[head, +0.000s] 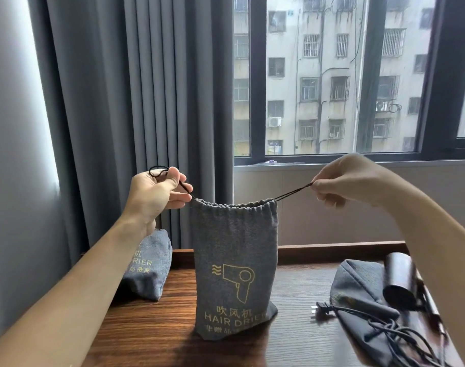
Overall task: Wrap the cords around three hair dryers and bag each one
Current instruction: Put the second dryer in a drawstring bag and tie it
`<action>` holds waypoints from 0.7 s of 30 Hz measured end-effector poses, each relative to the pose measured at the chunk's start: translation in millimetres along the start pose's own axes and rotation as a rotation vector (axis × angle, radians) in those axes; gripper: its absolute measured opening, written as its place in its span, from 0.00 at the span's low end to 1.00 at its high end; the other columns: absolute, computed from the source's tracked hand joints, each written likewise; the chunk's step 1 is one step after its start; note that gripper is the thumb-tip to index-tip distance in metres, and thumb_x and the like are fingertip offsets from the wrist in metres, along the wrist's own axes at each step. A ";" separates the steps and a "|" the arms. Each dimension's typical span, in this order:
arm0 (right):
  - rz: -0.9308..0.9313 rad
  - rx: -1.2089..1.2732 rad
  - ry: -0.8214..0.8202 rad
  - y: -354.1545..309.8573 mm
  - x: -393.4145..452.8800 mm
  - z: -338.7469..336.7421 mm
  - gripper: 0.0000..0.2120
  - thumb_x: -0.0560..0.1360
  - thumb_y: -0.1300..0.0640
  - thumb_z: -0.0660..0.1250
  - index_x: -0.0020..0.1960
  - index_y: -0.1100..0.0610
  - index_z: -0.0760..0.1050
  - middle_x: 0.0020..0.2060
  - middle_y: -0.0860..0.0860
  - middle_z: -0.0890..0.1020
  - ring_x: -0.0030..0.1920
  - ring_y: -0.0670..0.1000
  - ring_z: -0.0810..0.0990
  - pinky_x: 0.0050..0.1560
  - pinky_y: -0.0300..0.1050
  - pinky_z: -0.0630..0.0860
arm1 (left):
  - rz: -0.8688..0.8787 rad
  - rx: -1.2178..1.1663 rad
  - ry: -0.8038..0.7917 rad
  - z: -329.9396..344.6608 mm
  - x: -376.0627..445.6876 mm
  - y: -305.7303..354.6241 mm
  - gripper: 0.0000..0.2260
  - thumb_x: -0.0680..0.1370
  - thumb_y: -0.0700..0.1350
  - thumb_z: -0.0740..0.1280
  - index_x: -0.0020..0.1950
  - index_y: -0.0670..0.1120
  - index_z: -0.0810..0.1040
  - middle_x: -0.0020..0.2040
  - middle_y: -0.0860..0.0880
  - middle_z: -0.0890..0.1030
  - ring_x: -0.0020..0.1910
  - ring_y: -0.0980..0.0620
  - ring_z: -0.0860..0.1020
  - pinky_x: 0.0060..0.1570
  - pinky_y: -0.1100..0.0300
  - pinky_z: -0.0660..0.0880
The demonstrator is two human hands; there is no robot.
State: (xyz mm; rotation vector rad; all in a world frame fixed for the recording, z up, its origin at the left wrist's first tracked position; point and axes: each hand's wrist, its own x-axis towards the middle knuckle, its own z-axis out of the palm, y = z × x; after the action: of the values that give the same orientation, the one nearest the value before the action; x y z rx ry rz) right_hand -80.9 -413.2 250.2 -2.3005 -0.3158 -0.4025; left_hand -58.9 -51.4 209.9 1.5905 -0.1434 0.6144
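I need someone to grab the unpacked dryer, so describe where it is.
On the wooden table under the window, look to the far right. The dark dryer lies on a flat grey bag, cord loose; the other two bags are full.

Your two bare arms, no sleeves in view

Your left hand point(157, 190) and right hand point(345, 181) wear no gloves, rings or watch; both forearms run bare from the wrists to the lower corners of the frame, fingers point(179, 197) uncovered.
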 end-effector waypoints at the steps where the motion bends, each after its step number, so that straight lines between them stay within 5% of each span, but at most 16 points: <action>1: 0.023 0.073 -0.006 0.3 1.1 -4.2 0.05 0.77 0.61 0.73 0.44 0.61 0.86 0.37 0.58 0.87 0.35 0.53 0.85 0.35 0.45 0.80 | -0.014 -0.015 -0.003 -2.0 0.7 0.5 0.12 0.85 0.48 0.66 0.49 0.42 0.82 0.40 0.45 0.88 0.33 0.51 0.86 0.34 0.59 0.84; 6: 0.188 0.726 -0.123 2.2 7.3 -6.4 0.07 0.70 0.58 0.74 0.44 0.61 0.81 0.33 0.54 0.83 0.28 0.47 0.80 0.26 0.38 0.76 | -0.060 -0.105 0.017 -14.6 2.1 -1.4 0.10 0.85 0.47 0.65 0.48 0.45 0.82 0.42 0.46 0.88 0.37 0.50 0.87 0.34 0.60 0.82; 9: 0.316 0.931 -0.087 10.8 13.4 -2.5 0.05 0.77 0.59 0.70 0.43 0.58 0.78 0.29 0.49 0.80 0.25 0.44 0.76 0.24 0.35 0.74 | -0.085 -0.210 0.089 -24.6 3.4 -6.2 0.11 0.86 0.45 0.64 0.46 0.45 0.81 0.40 0.47 0.88 0.35 0.51 0.86 0.32 0.61 0.82; 14: 0.383 1.119 0.070 24.2 19.0 0.1 0.09 0.83 0.59 0.65 0.43 0.56 0.74 0.26 0.47 0.77 0.22 0.41 0.74 0.22 0.33 0.70 | -0.139 -0.311 0.263 -43.0 8.7 -14.7 0.13 0.85 0.39 0.61 0.43 0.48 0.79 0.36 0.51 0.86 0.28 0.58 0.82 0.26 0.67 0.76; 21: 0.255 1.359 0.181 25.8 24.6 10.8 0.10 0.83 0.58 0.65 0.43 0.57 0.74 0.29 0.48 0.78 0.25 0.43 0.75 0.25 0.34 0.71 | -0.098 -0.338 0.226 -38.3 18.4 -1.3 0.12 0.87 0.43 0.62 0.44 0.47 0.78 0.35 0.51 0.86 0.31 0.54 0.85 0.31 0.62 0.81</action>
State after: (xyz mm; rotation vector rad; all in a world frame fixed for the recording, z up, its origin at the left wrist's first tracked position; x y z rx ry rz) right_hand -47.4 -420.3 235.6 -0.9434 -0.1162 -0.1532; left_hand -54.2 -9.8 216.9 1.1861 0.0007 0.6517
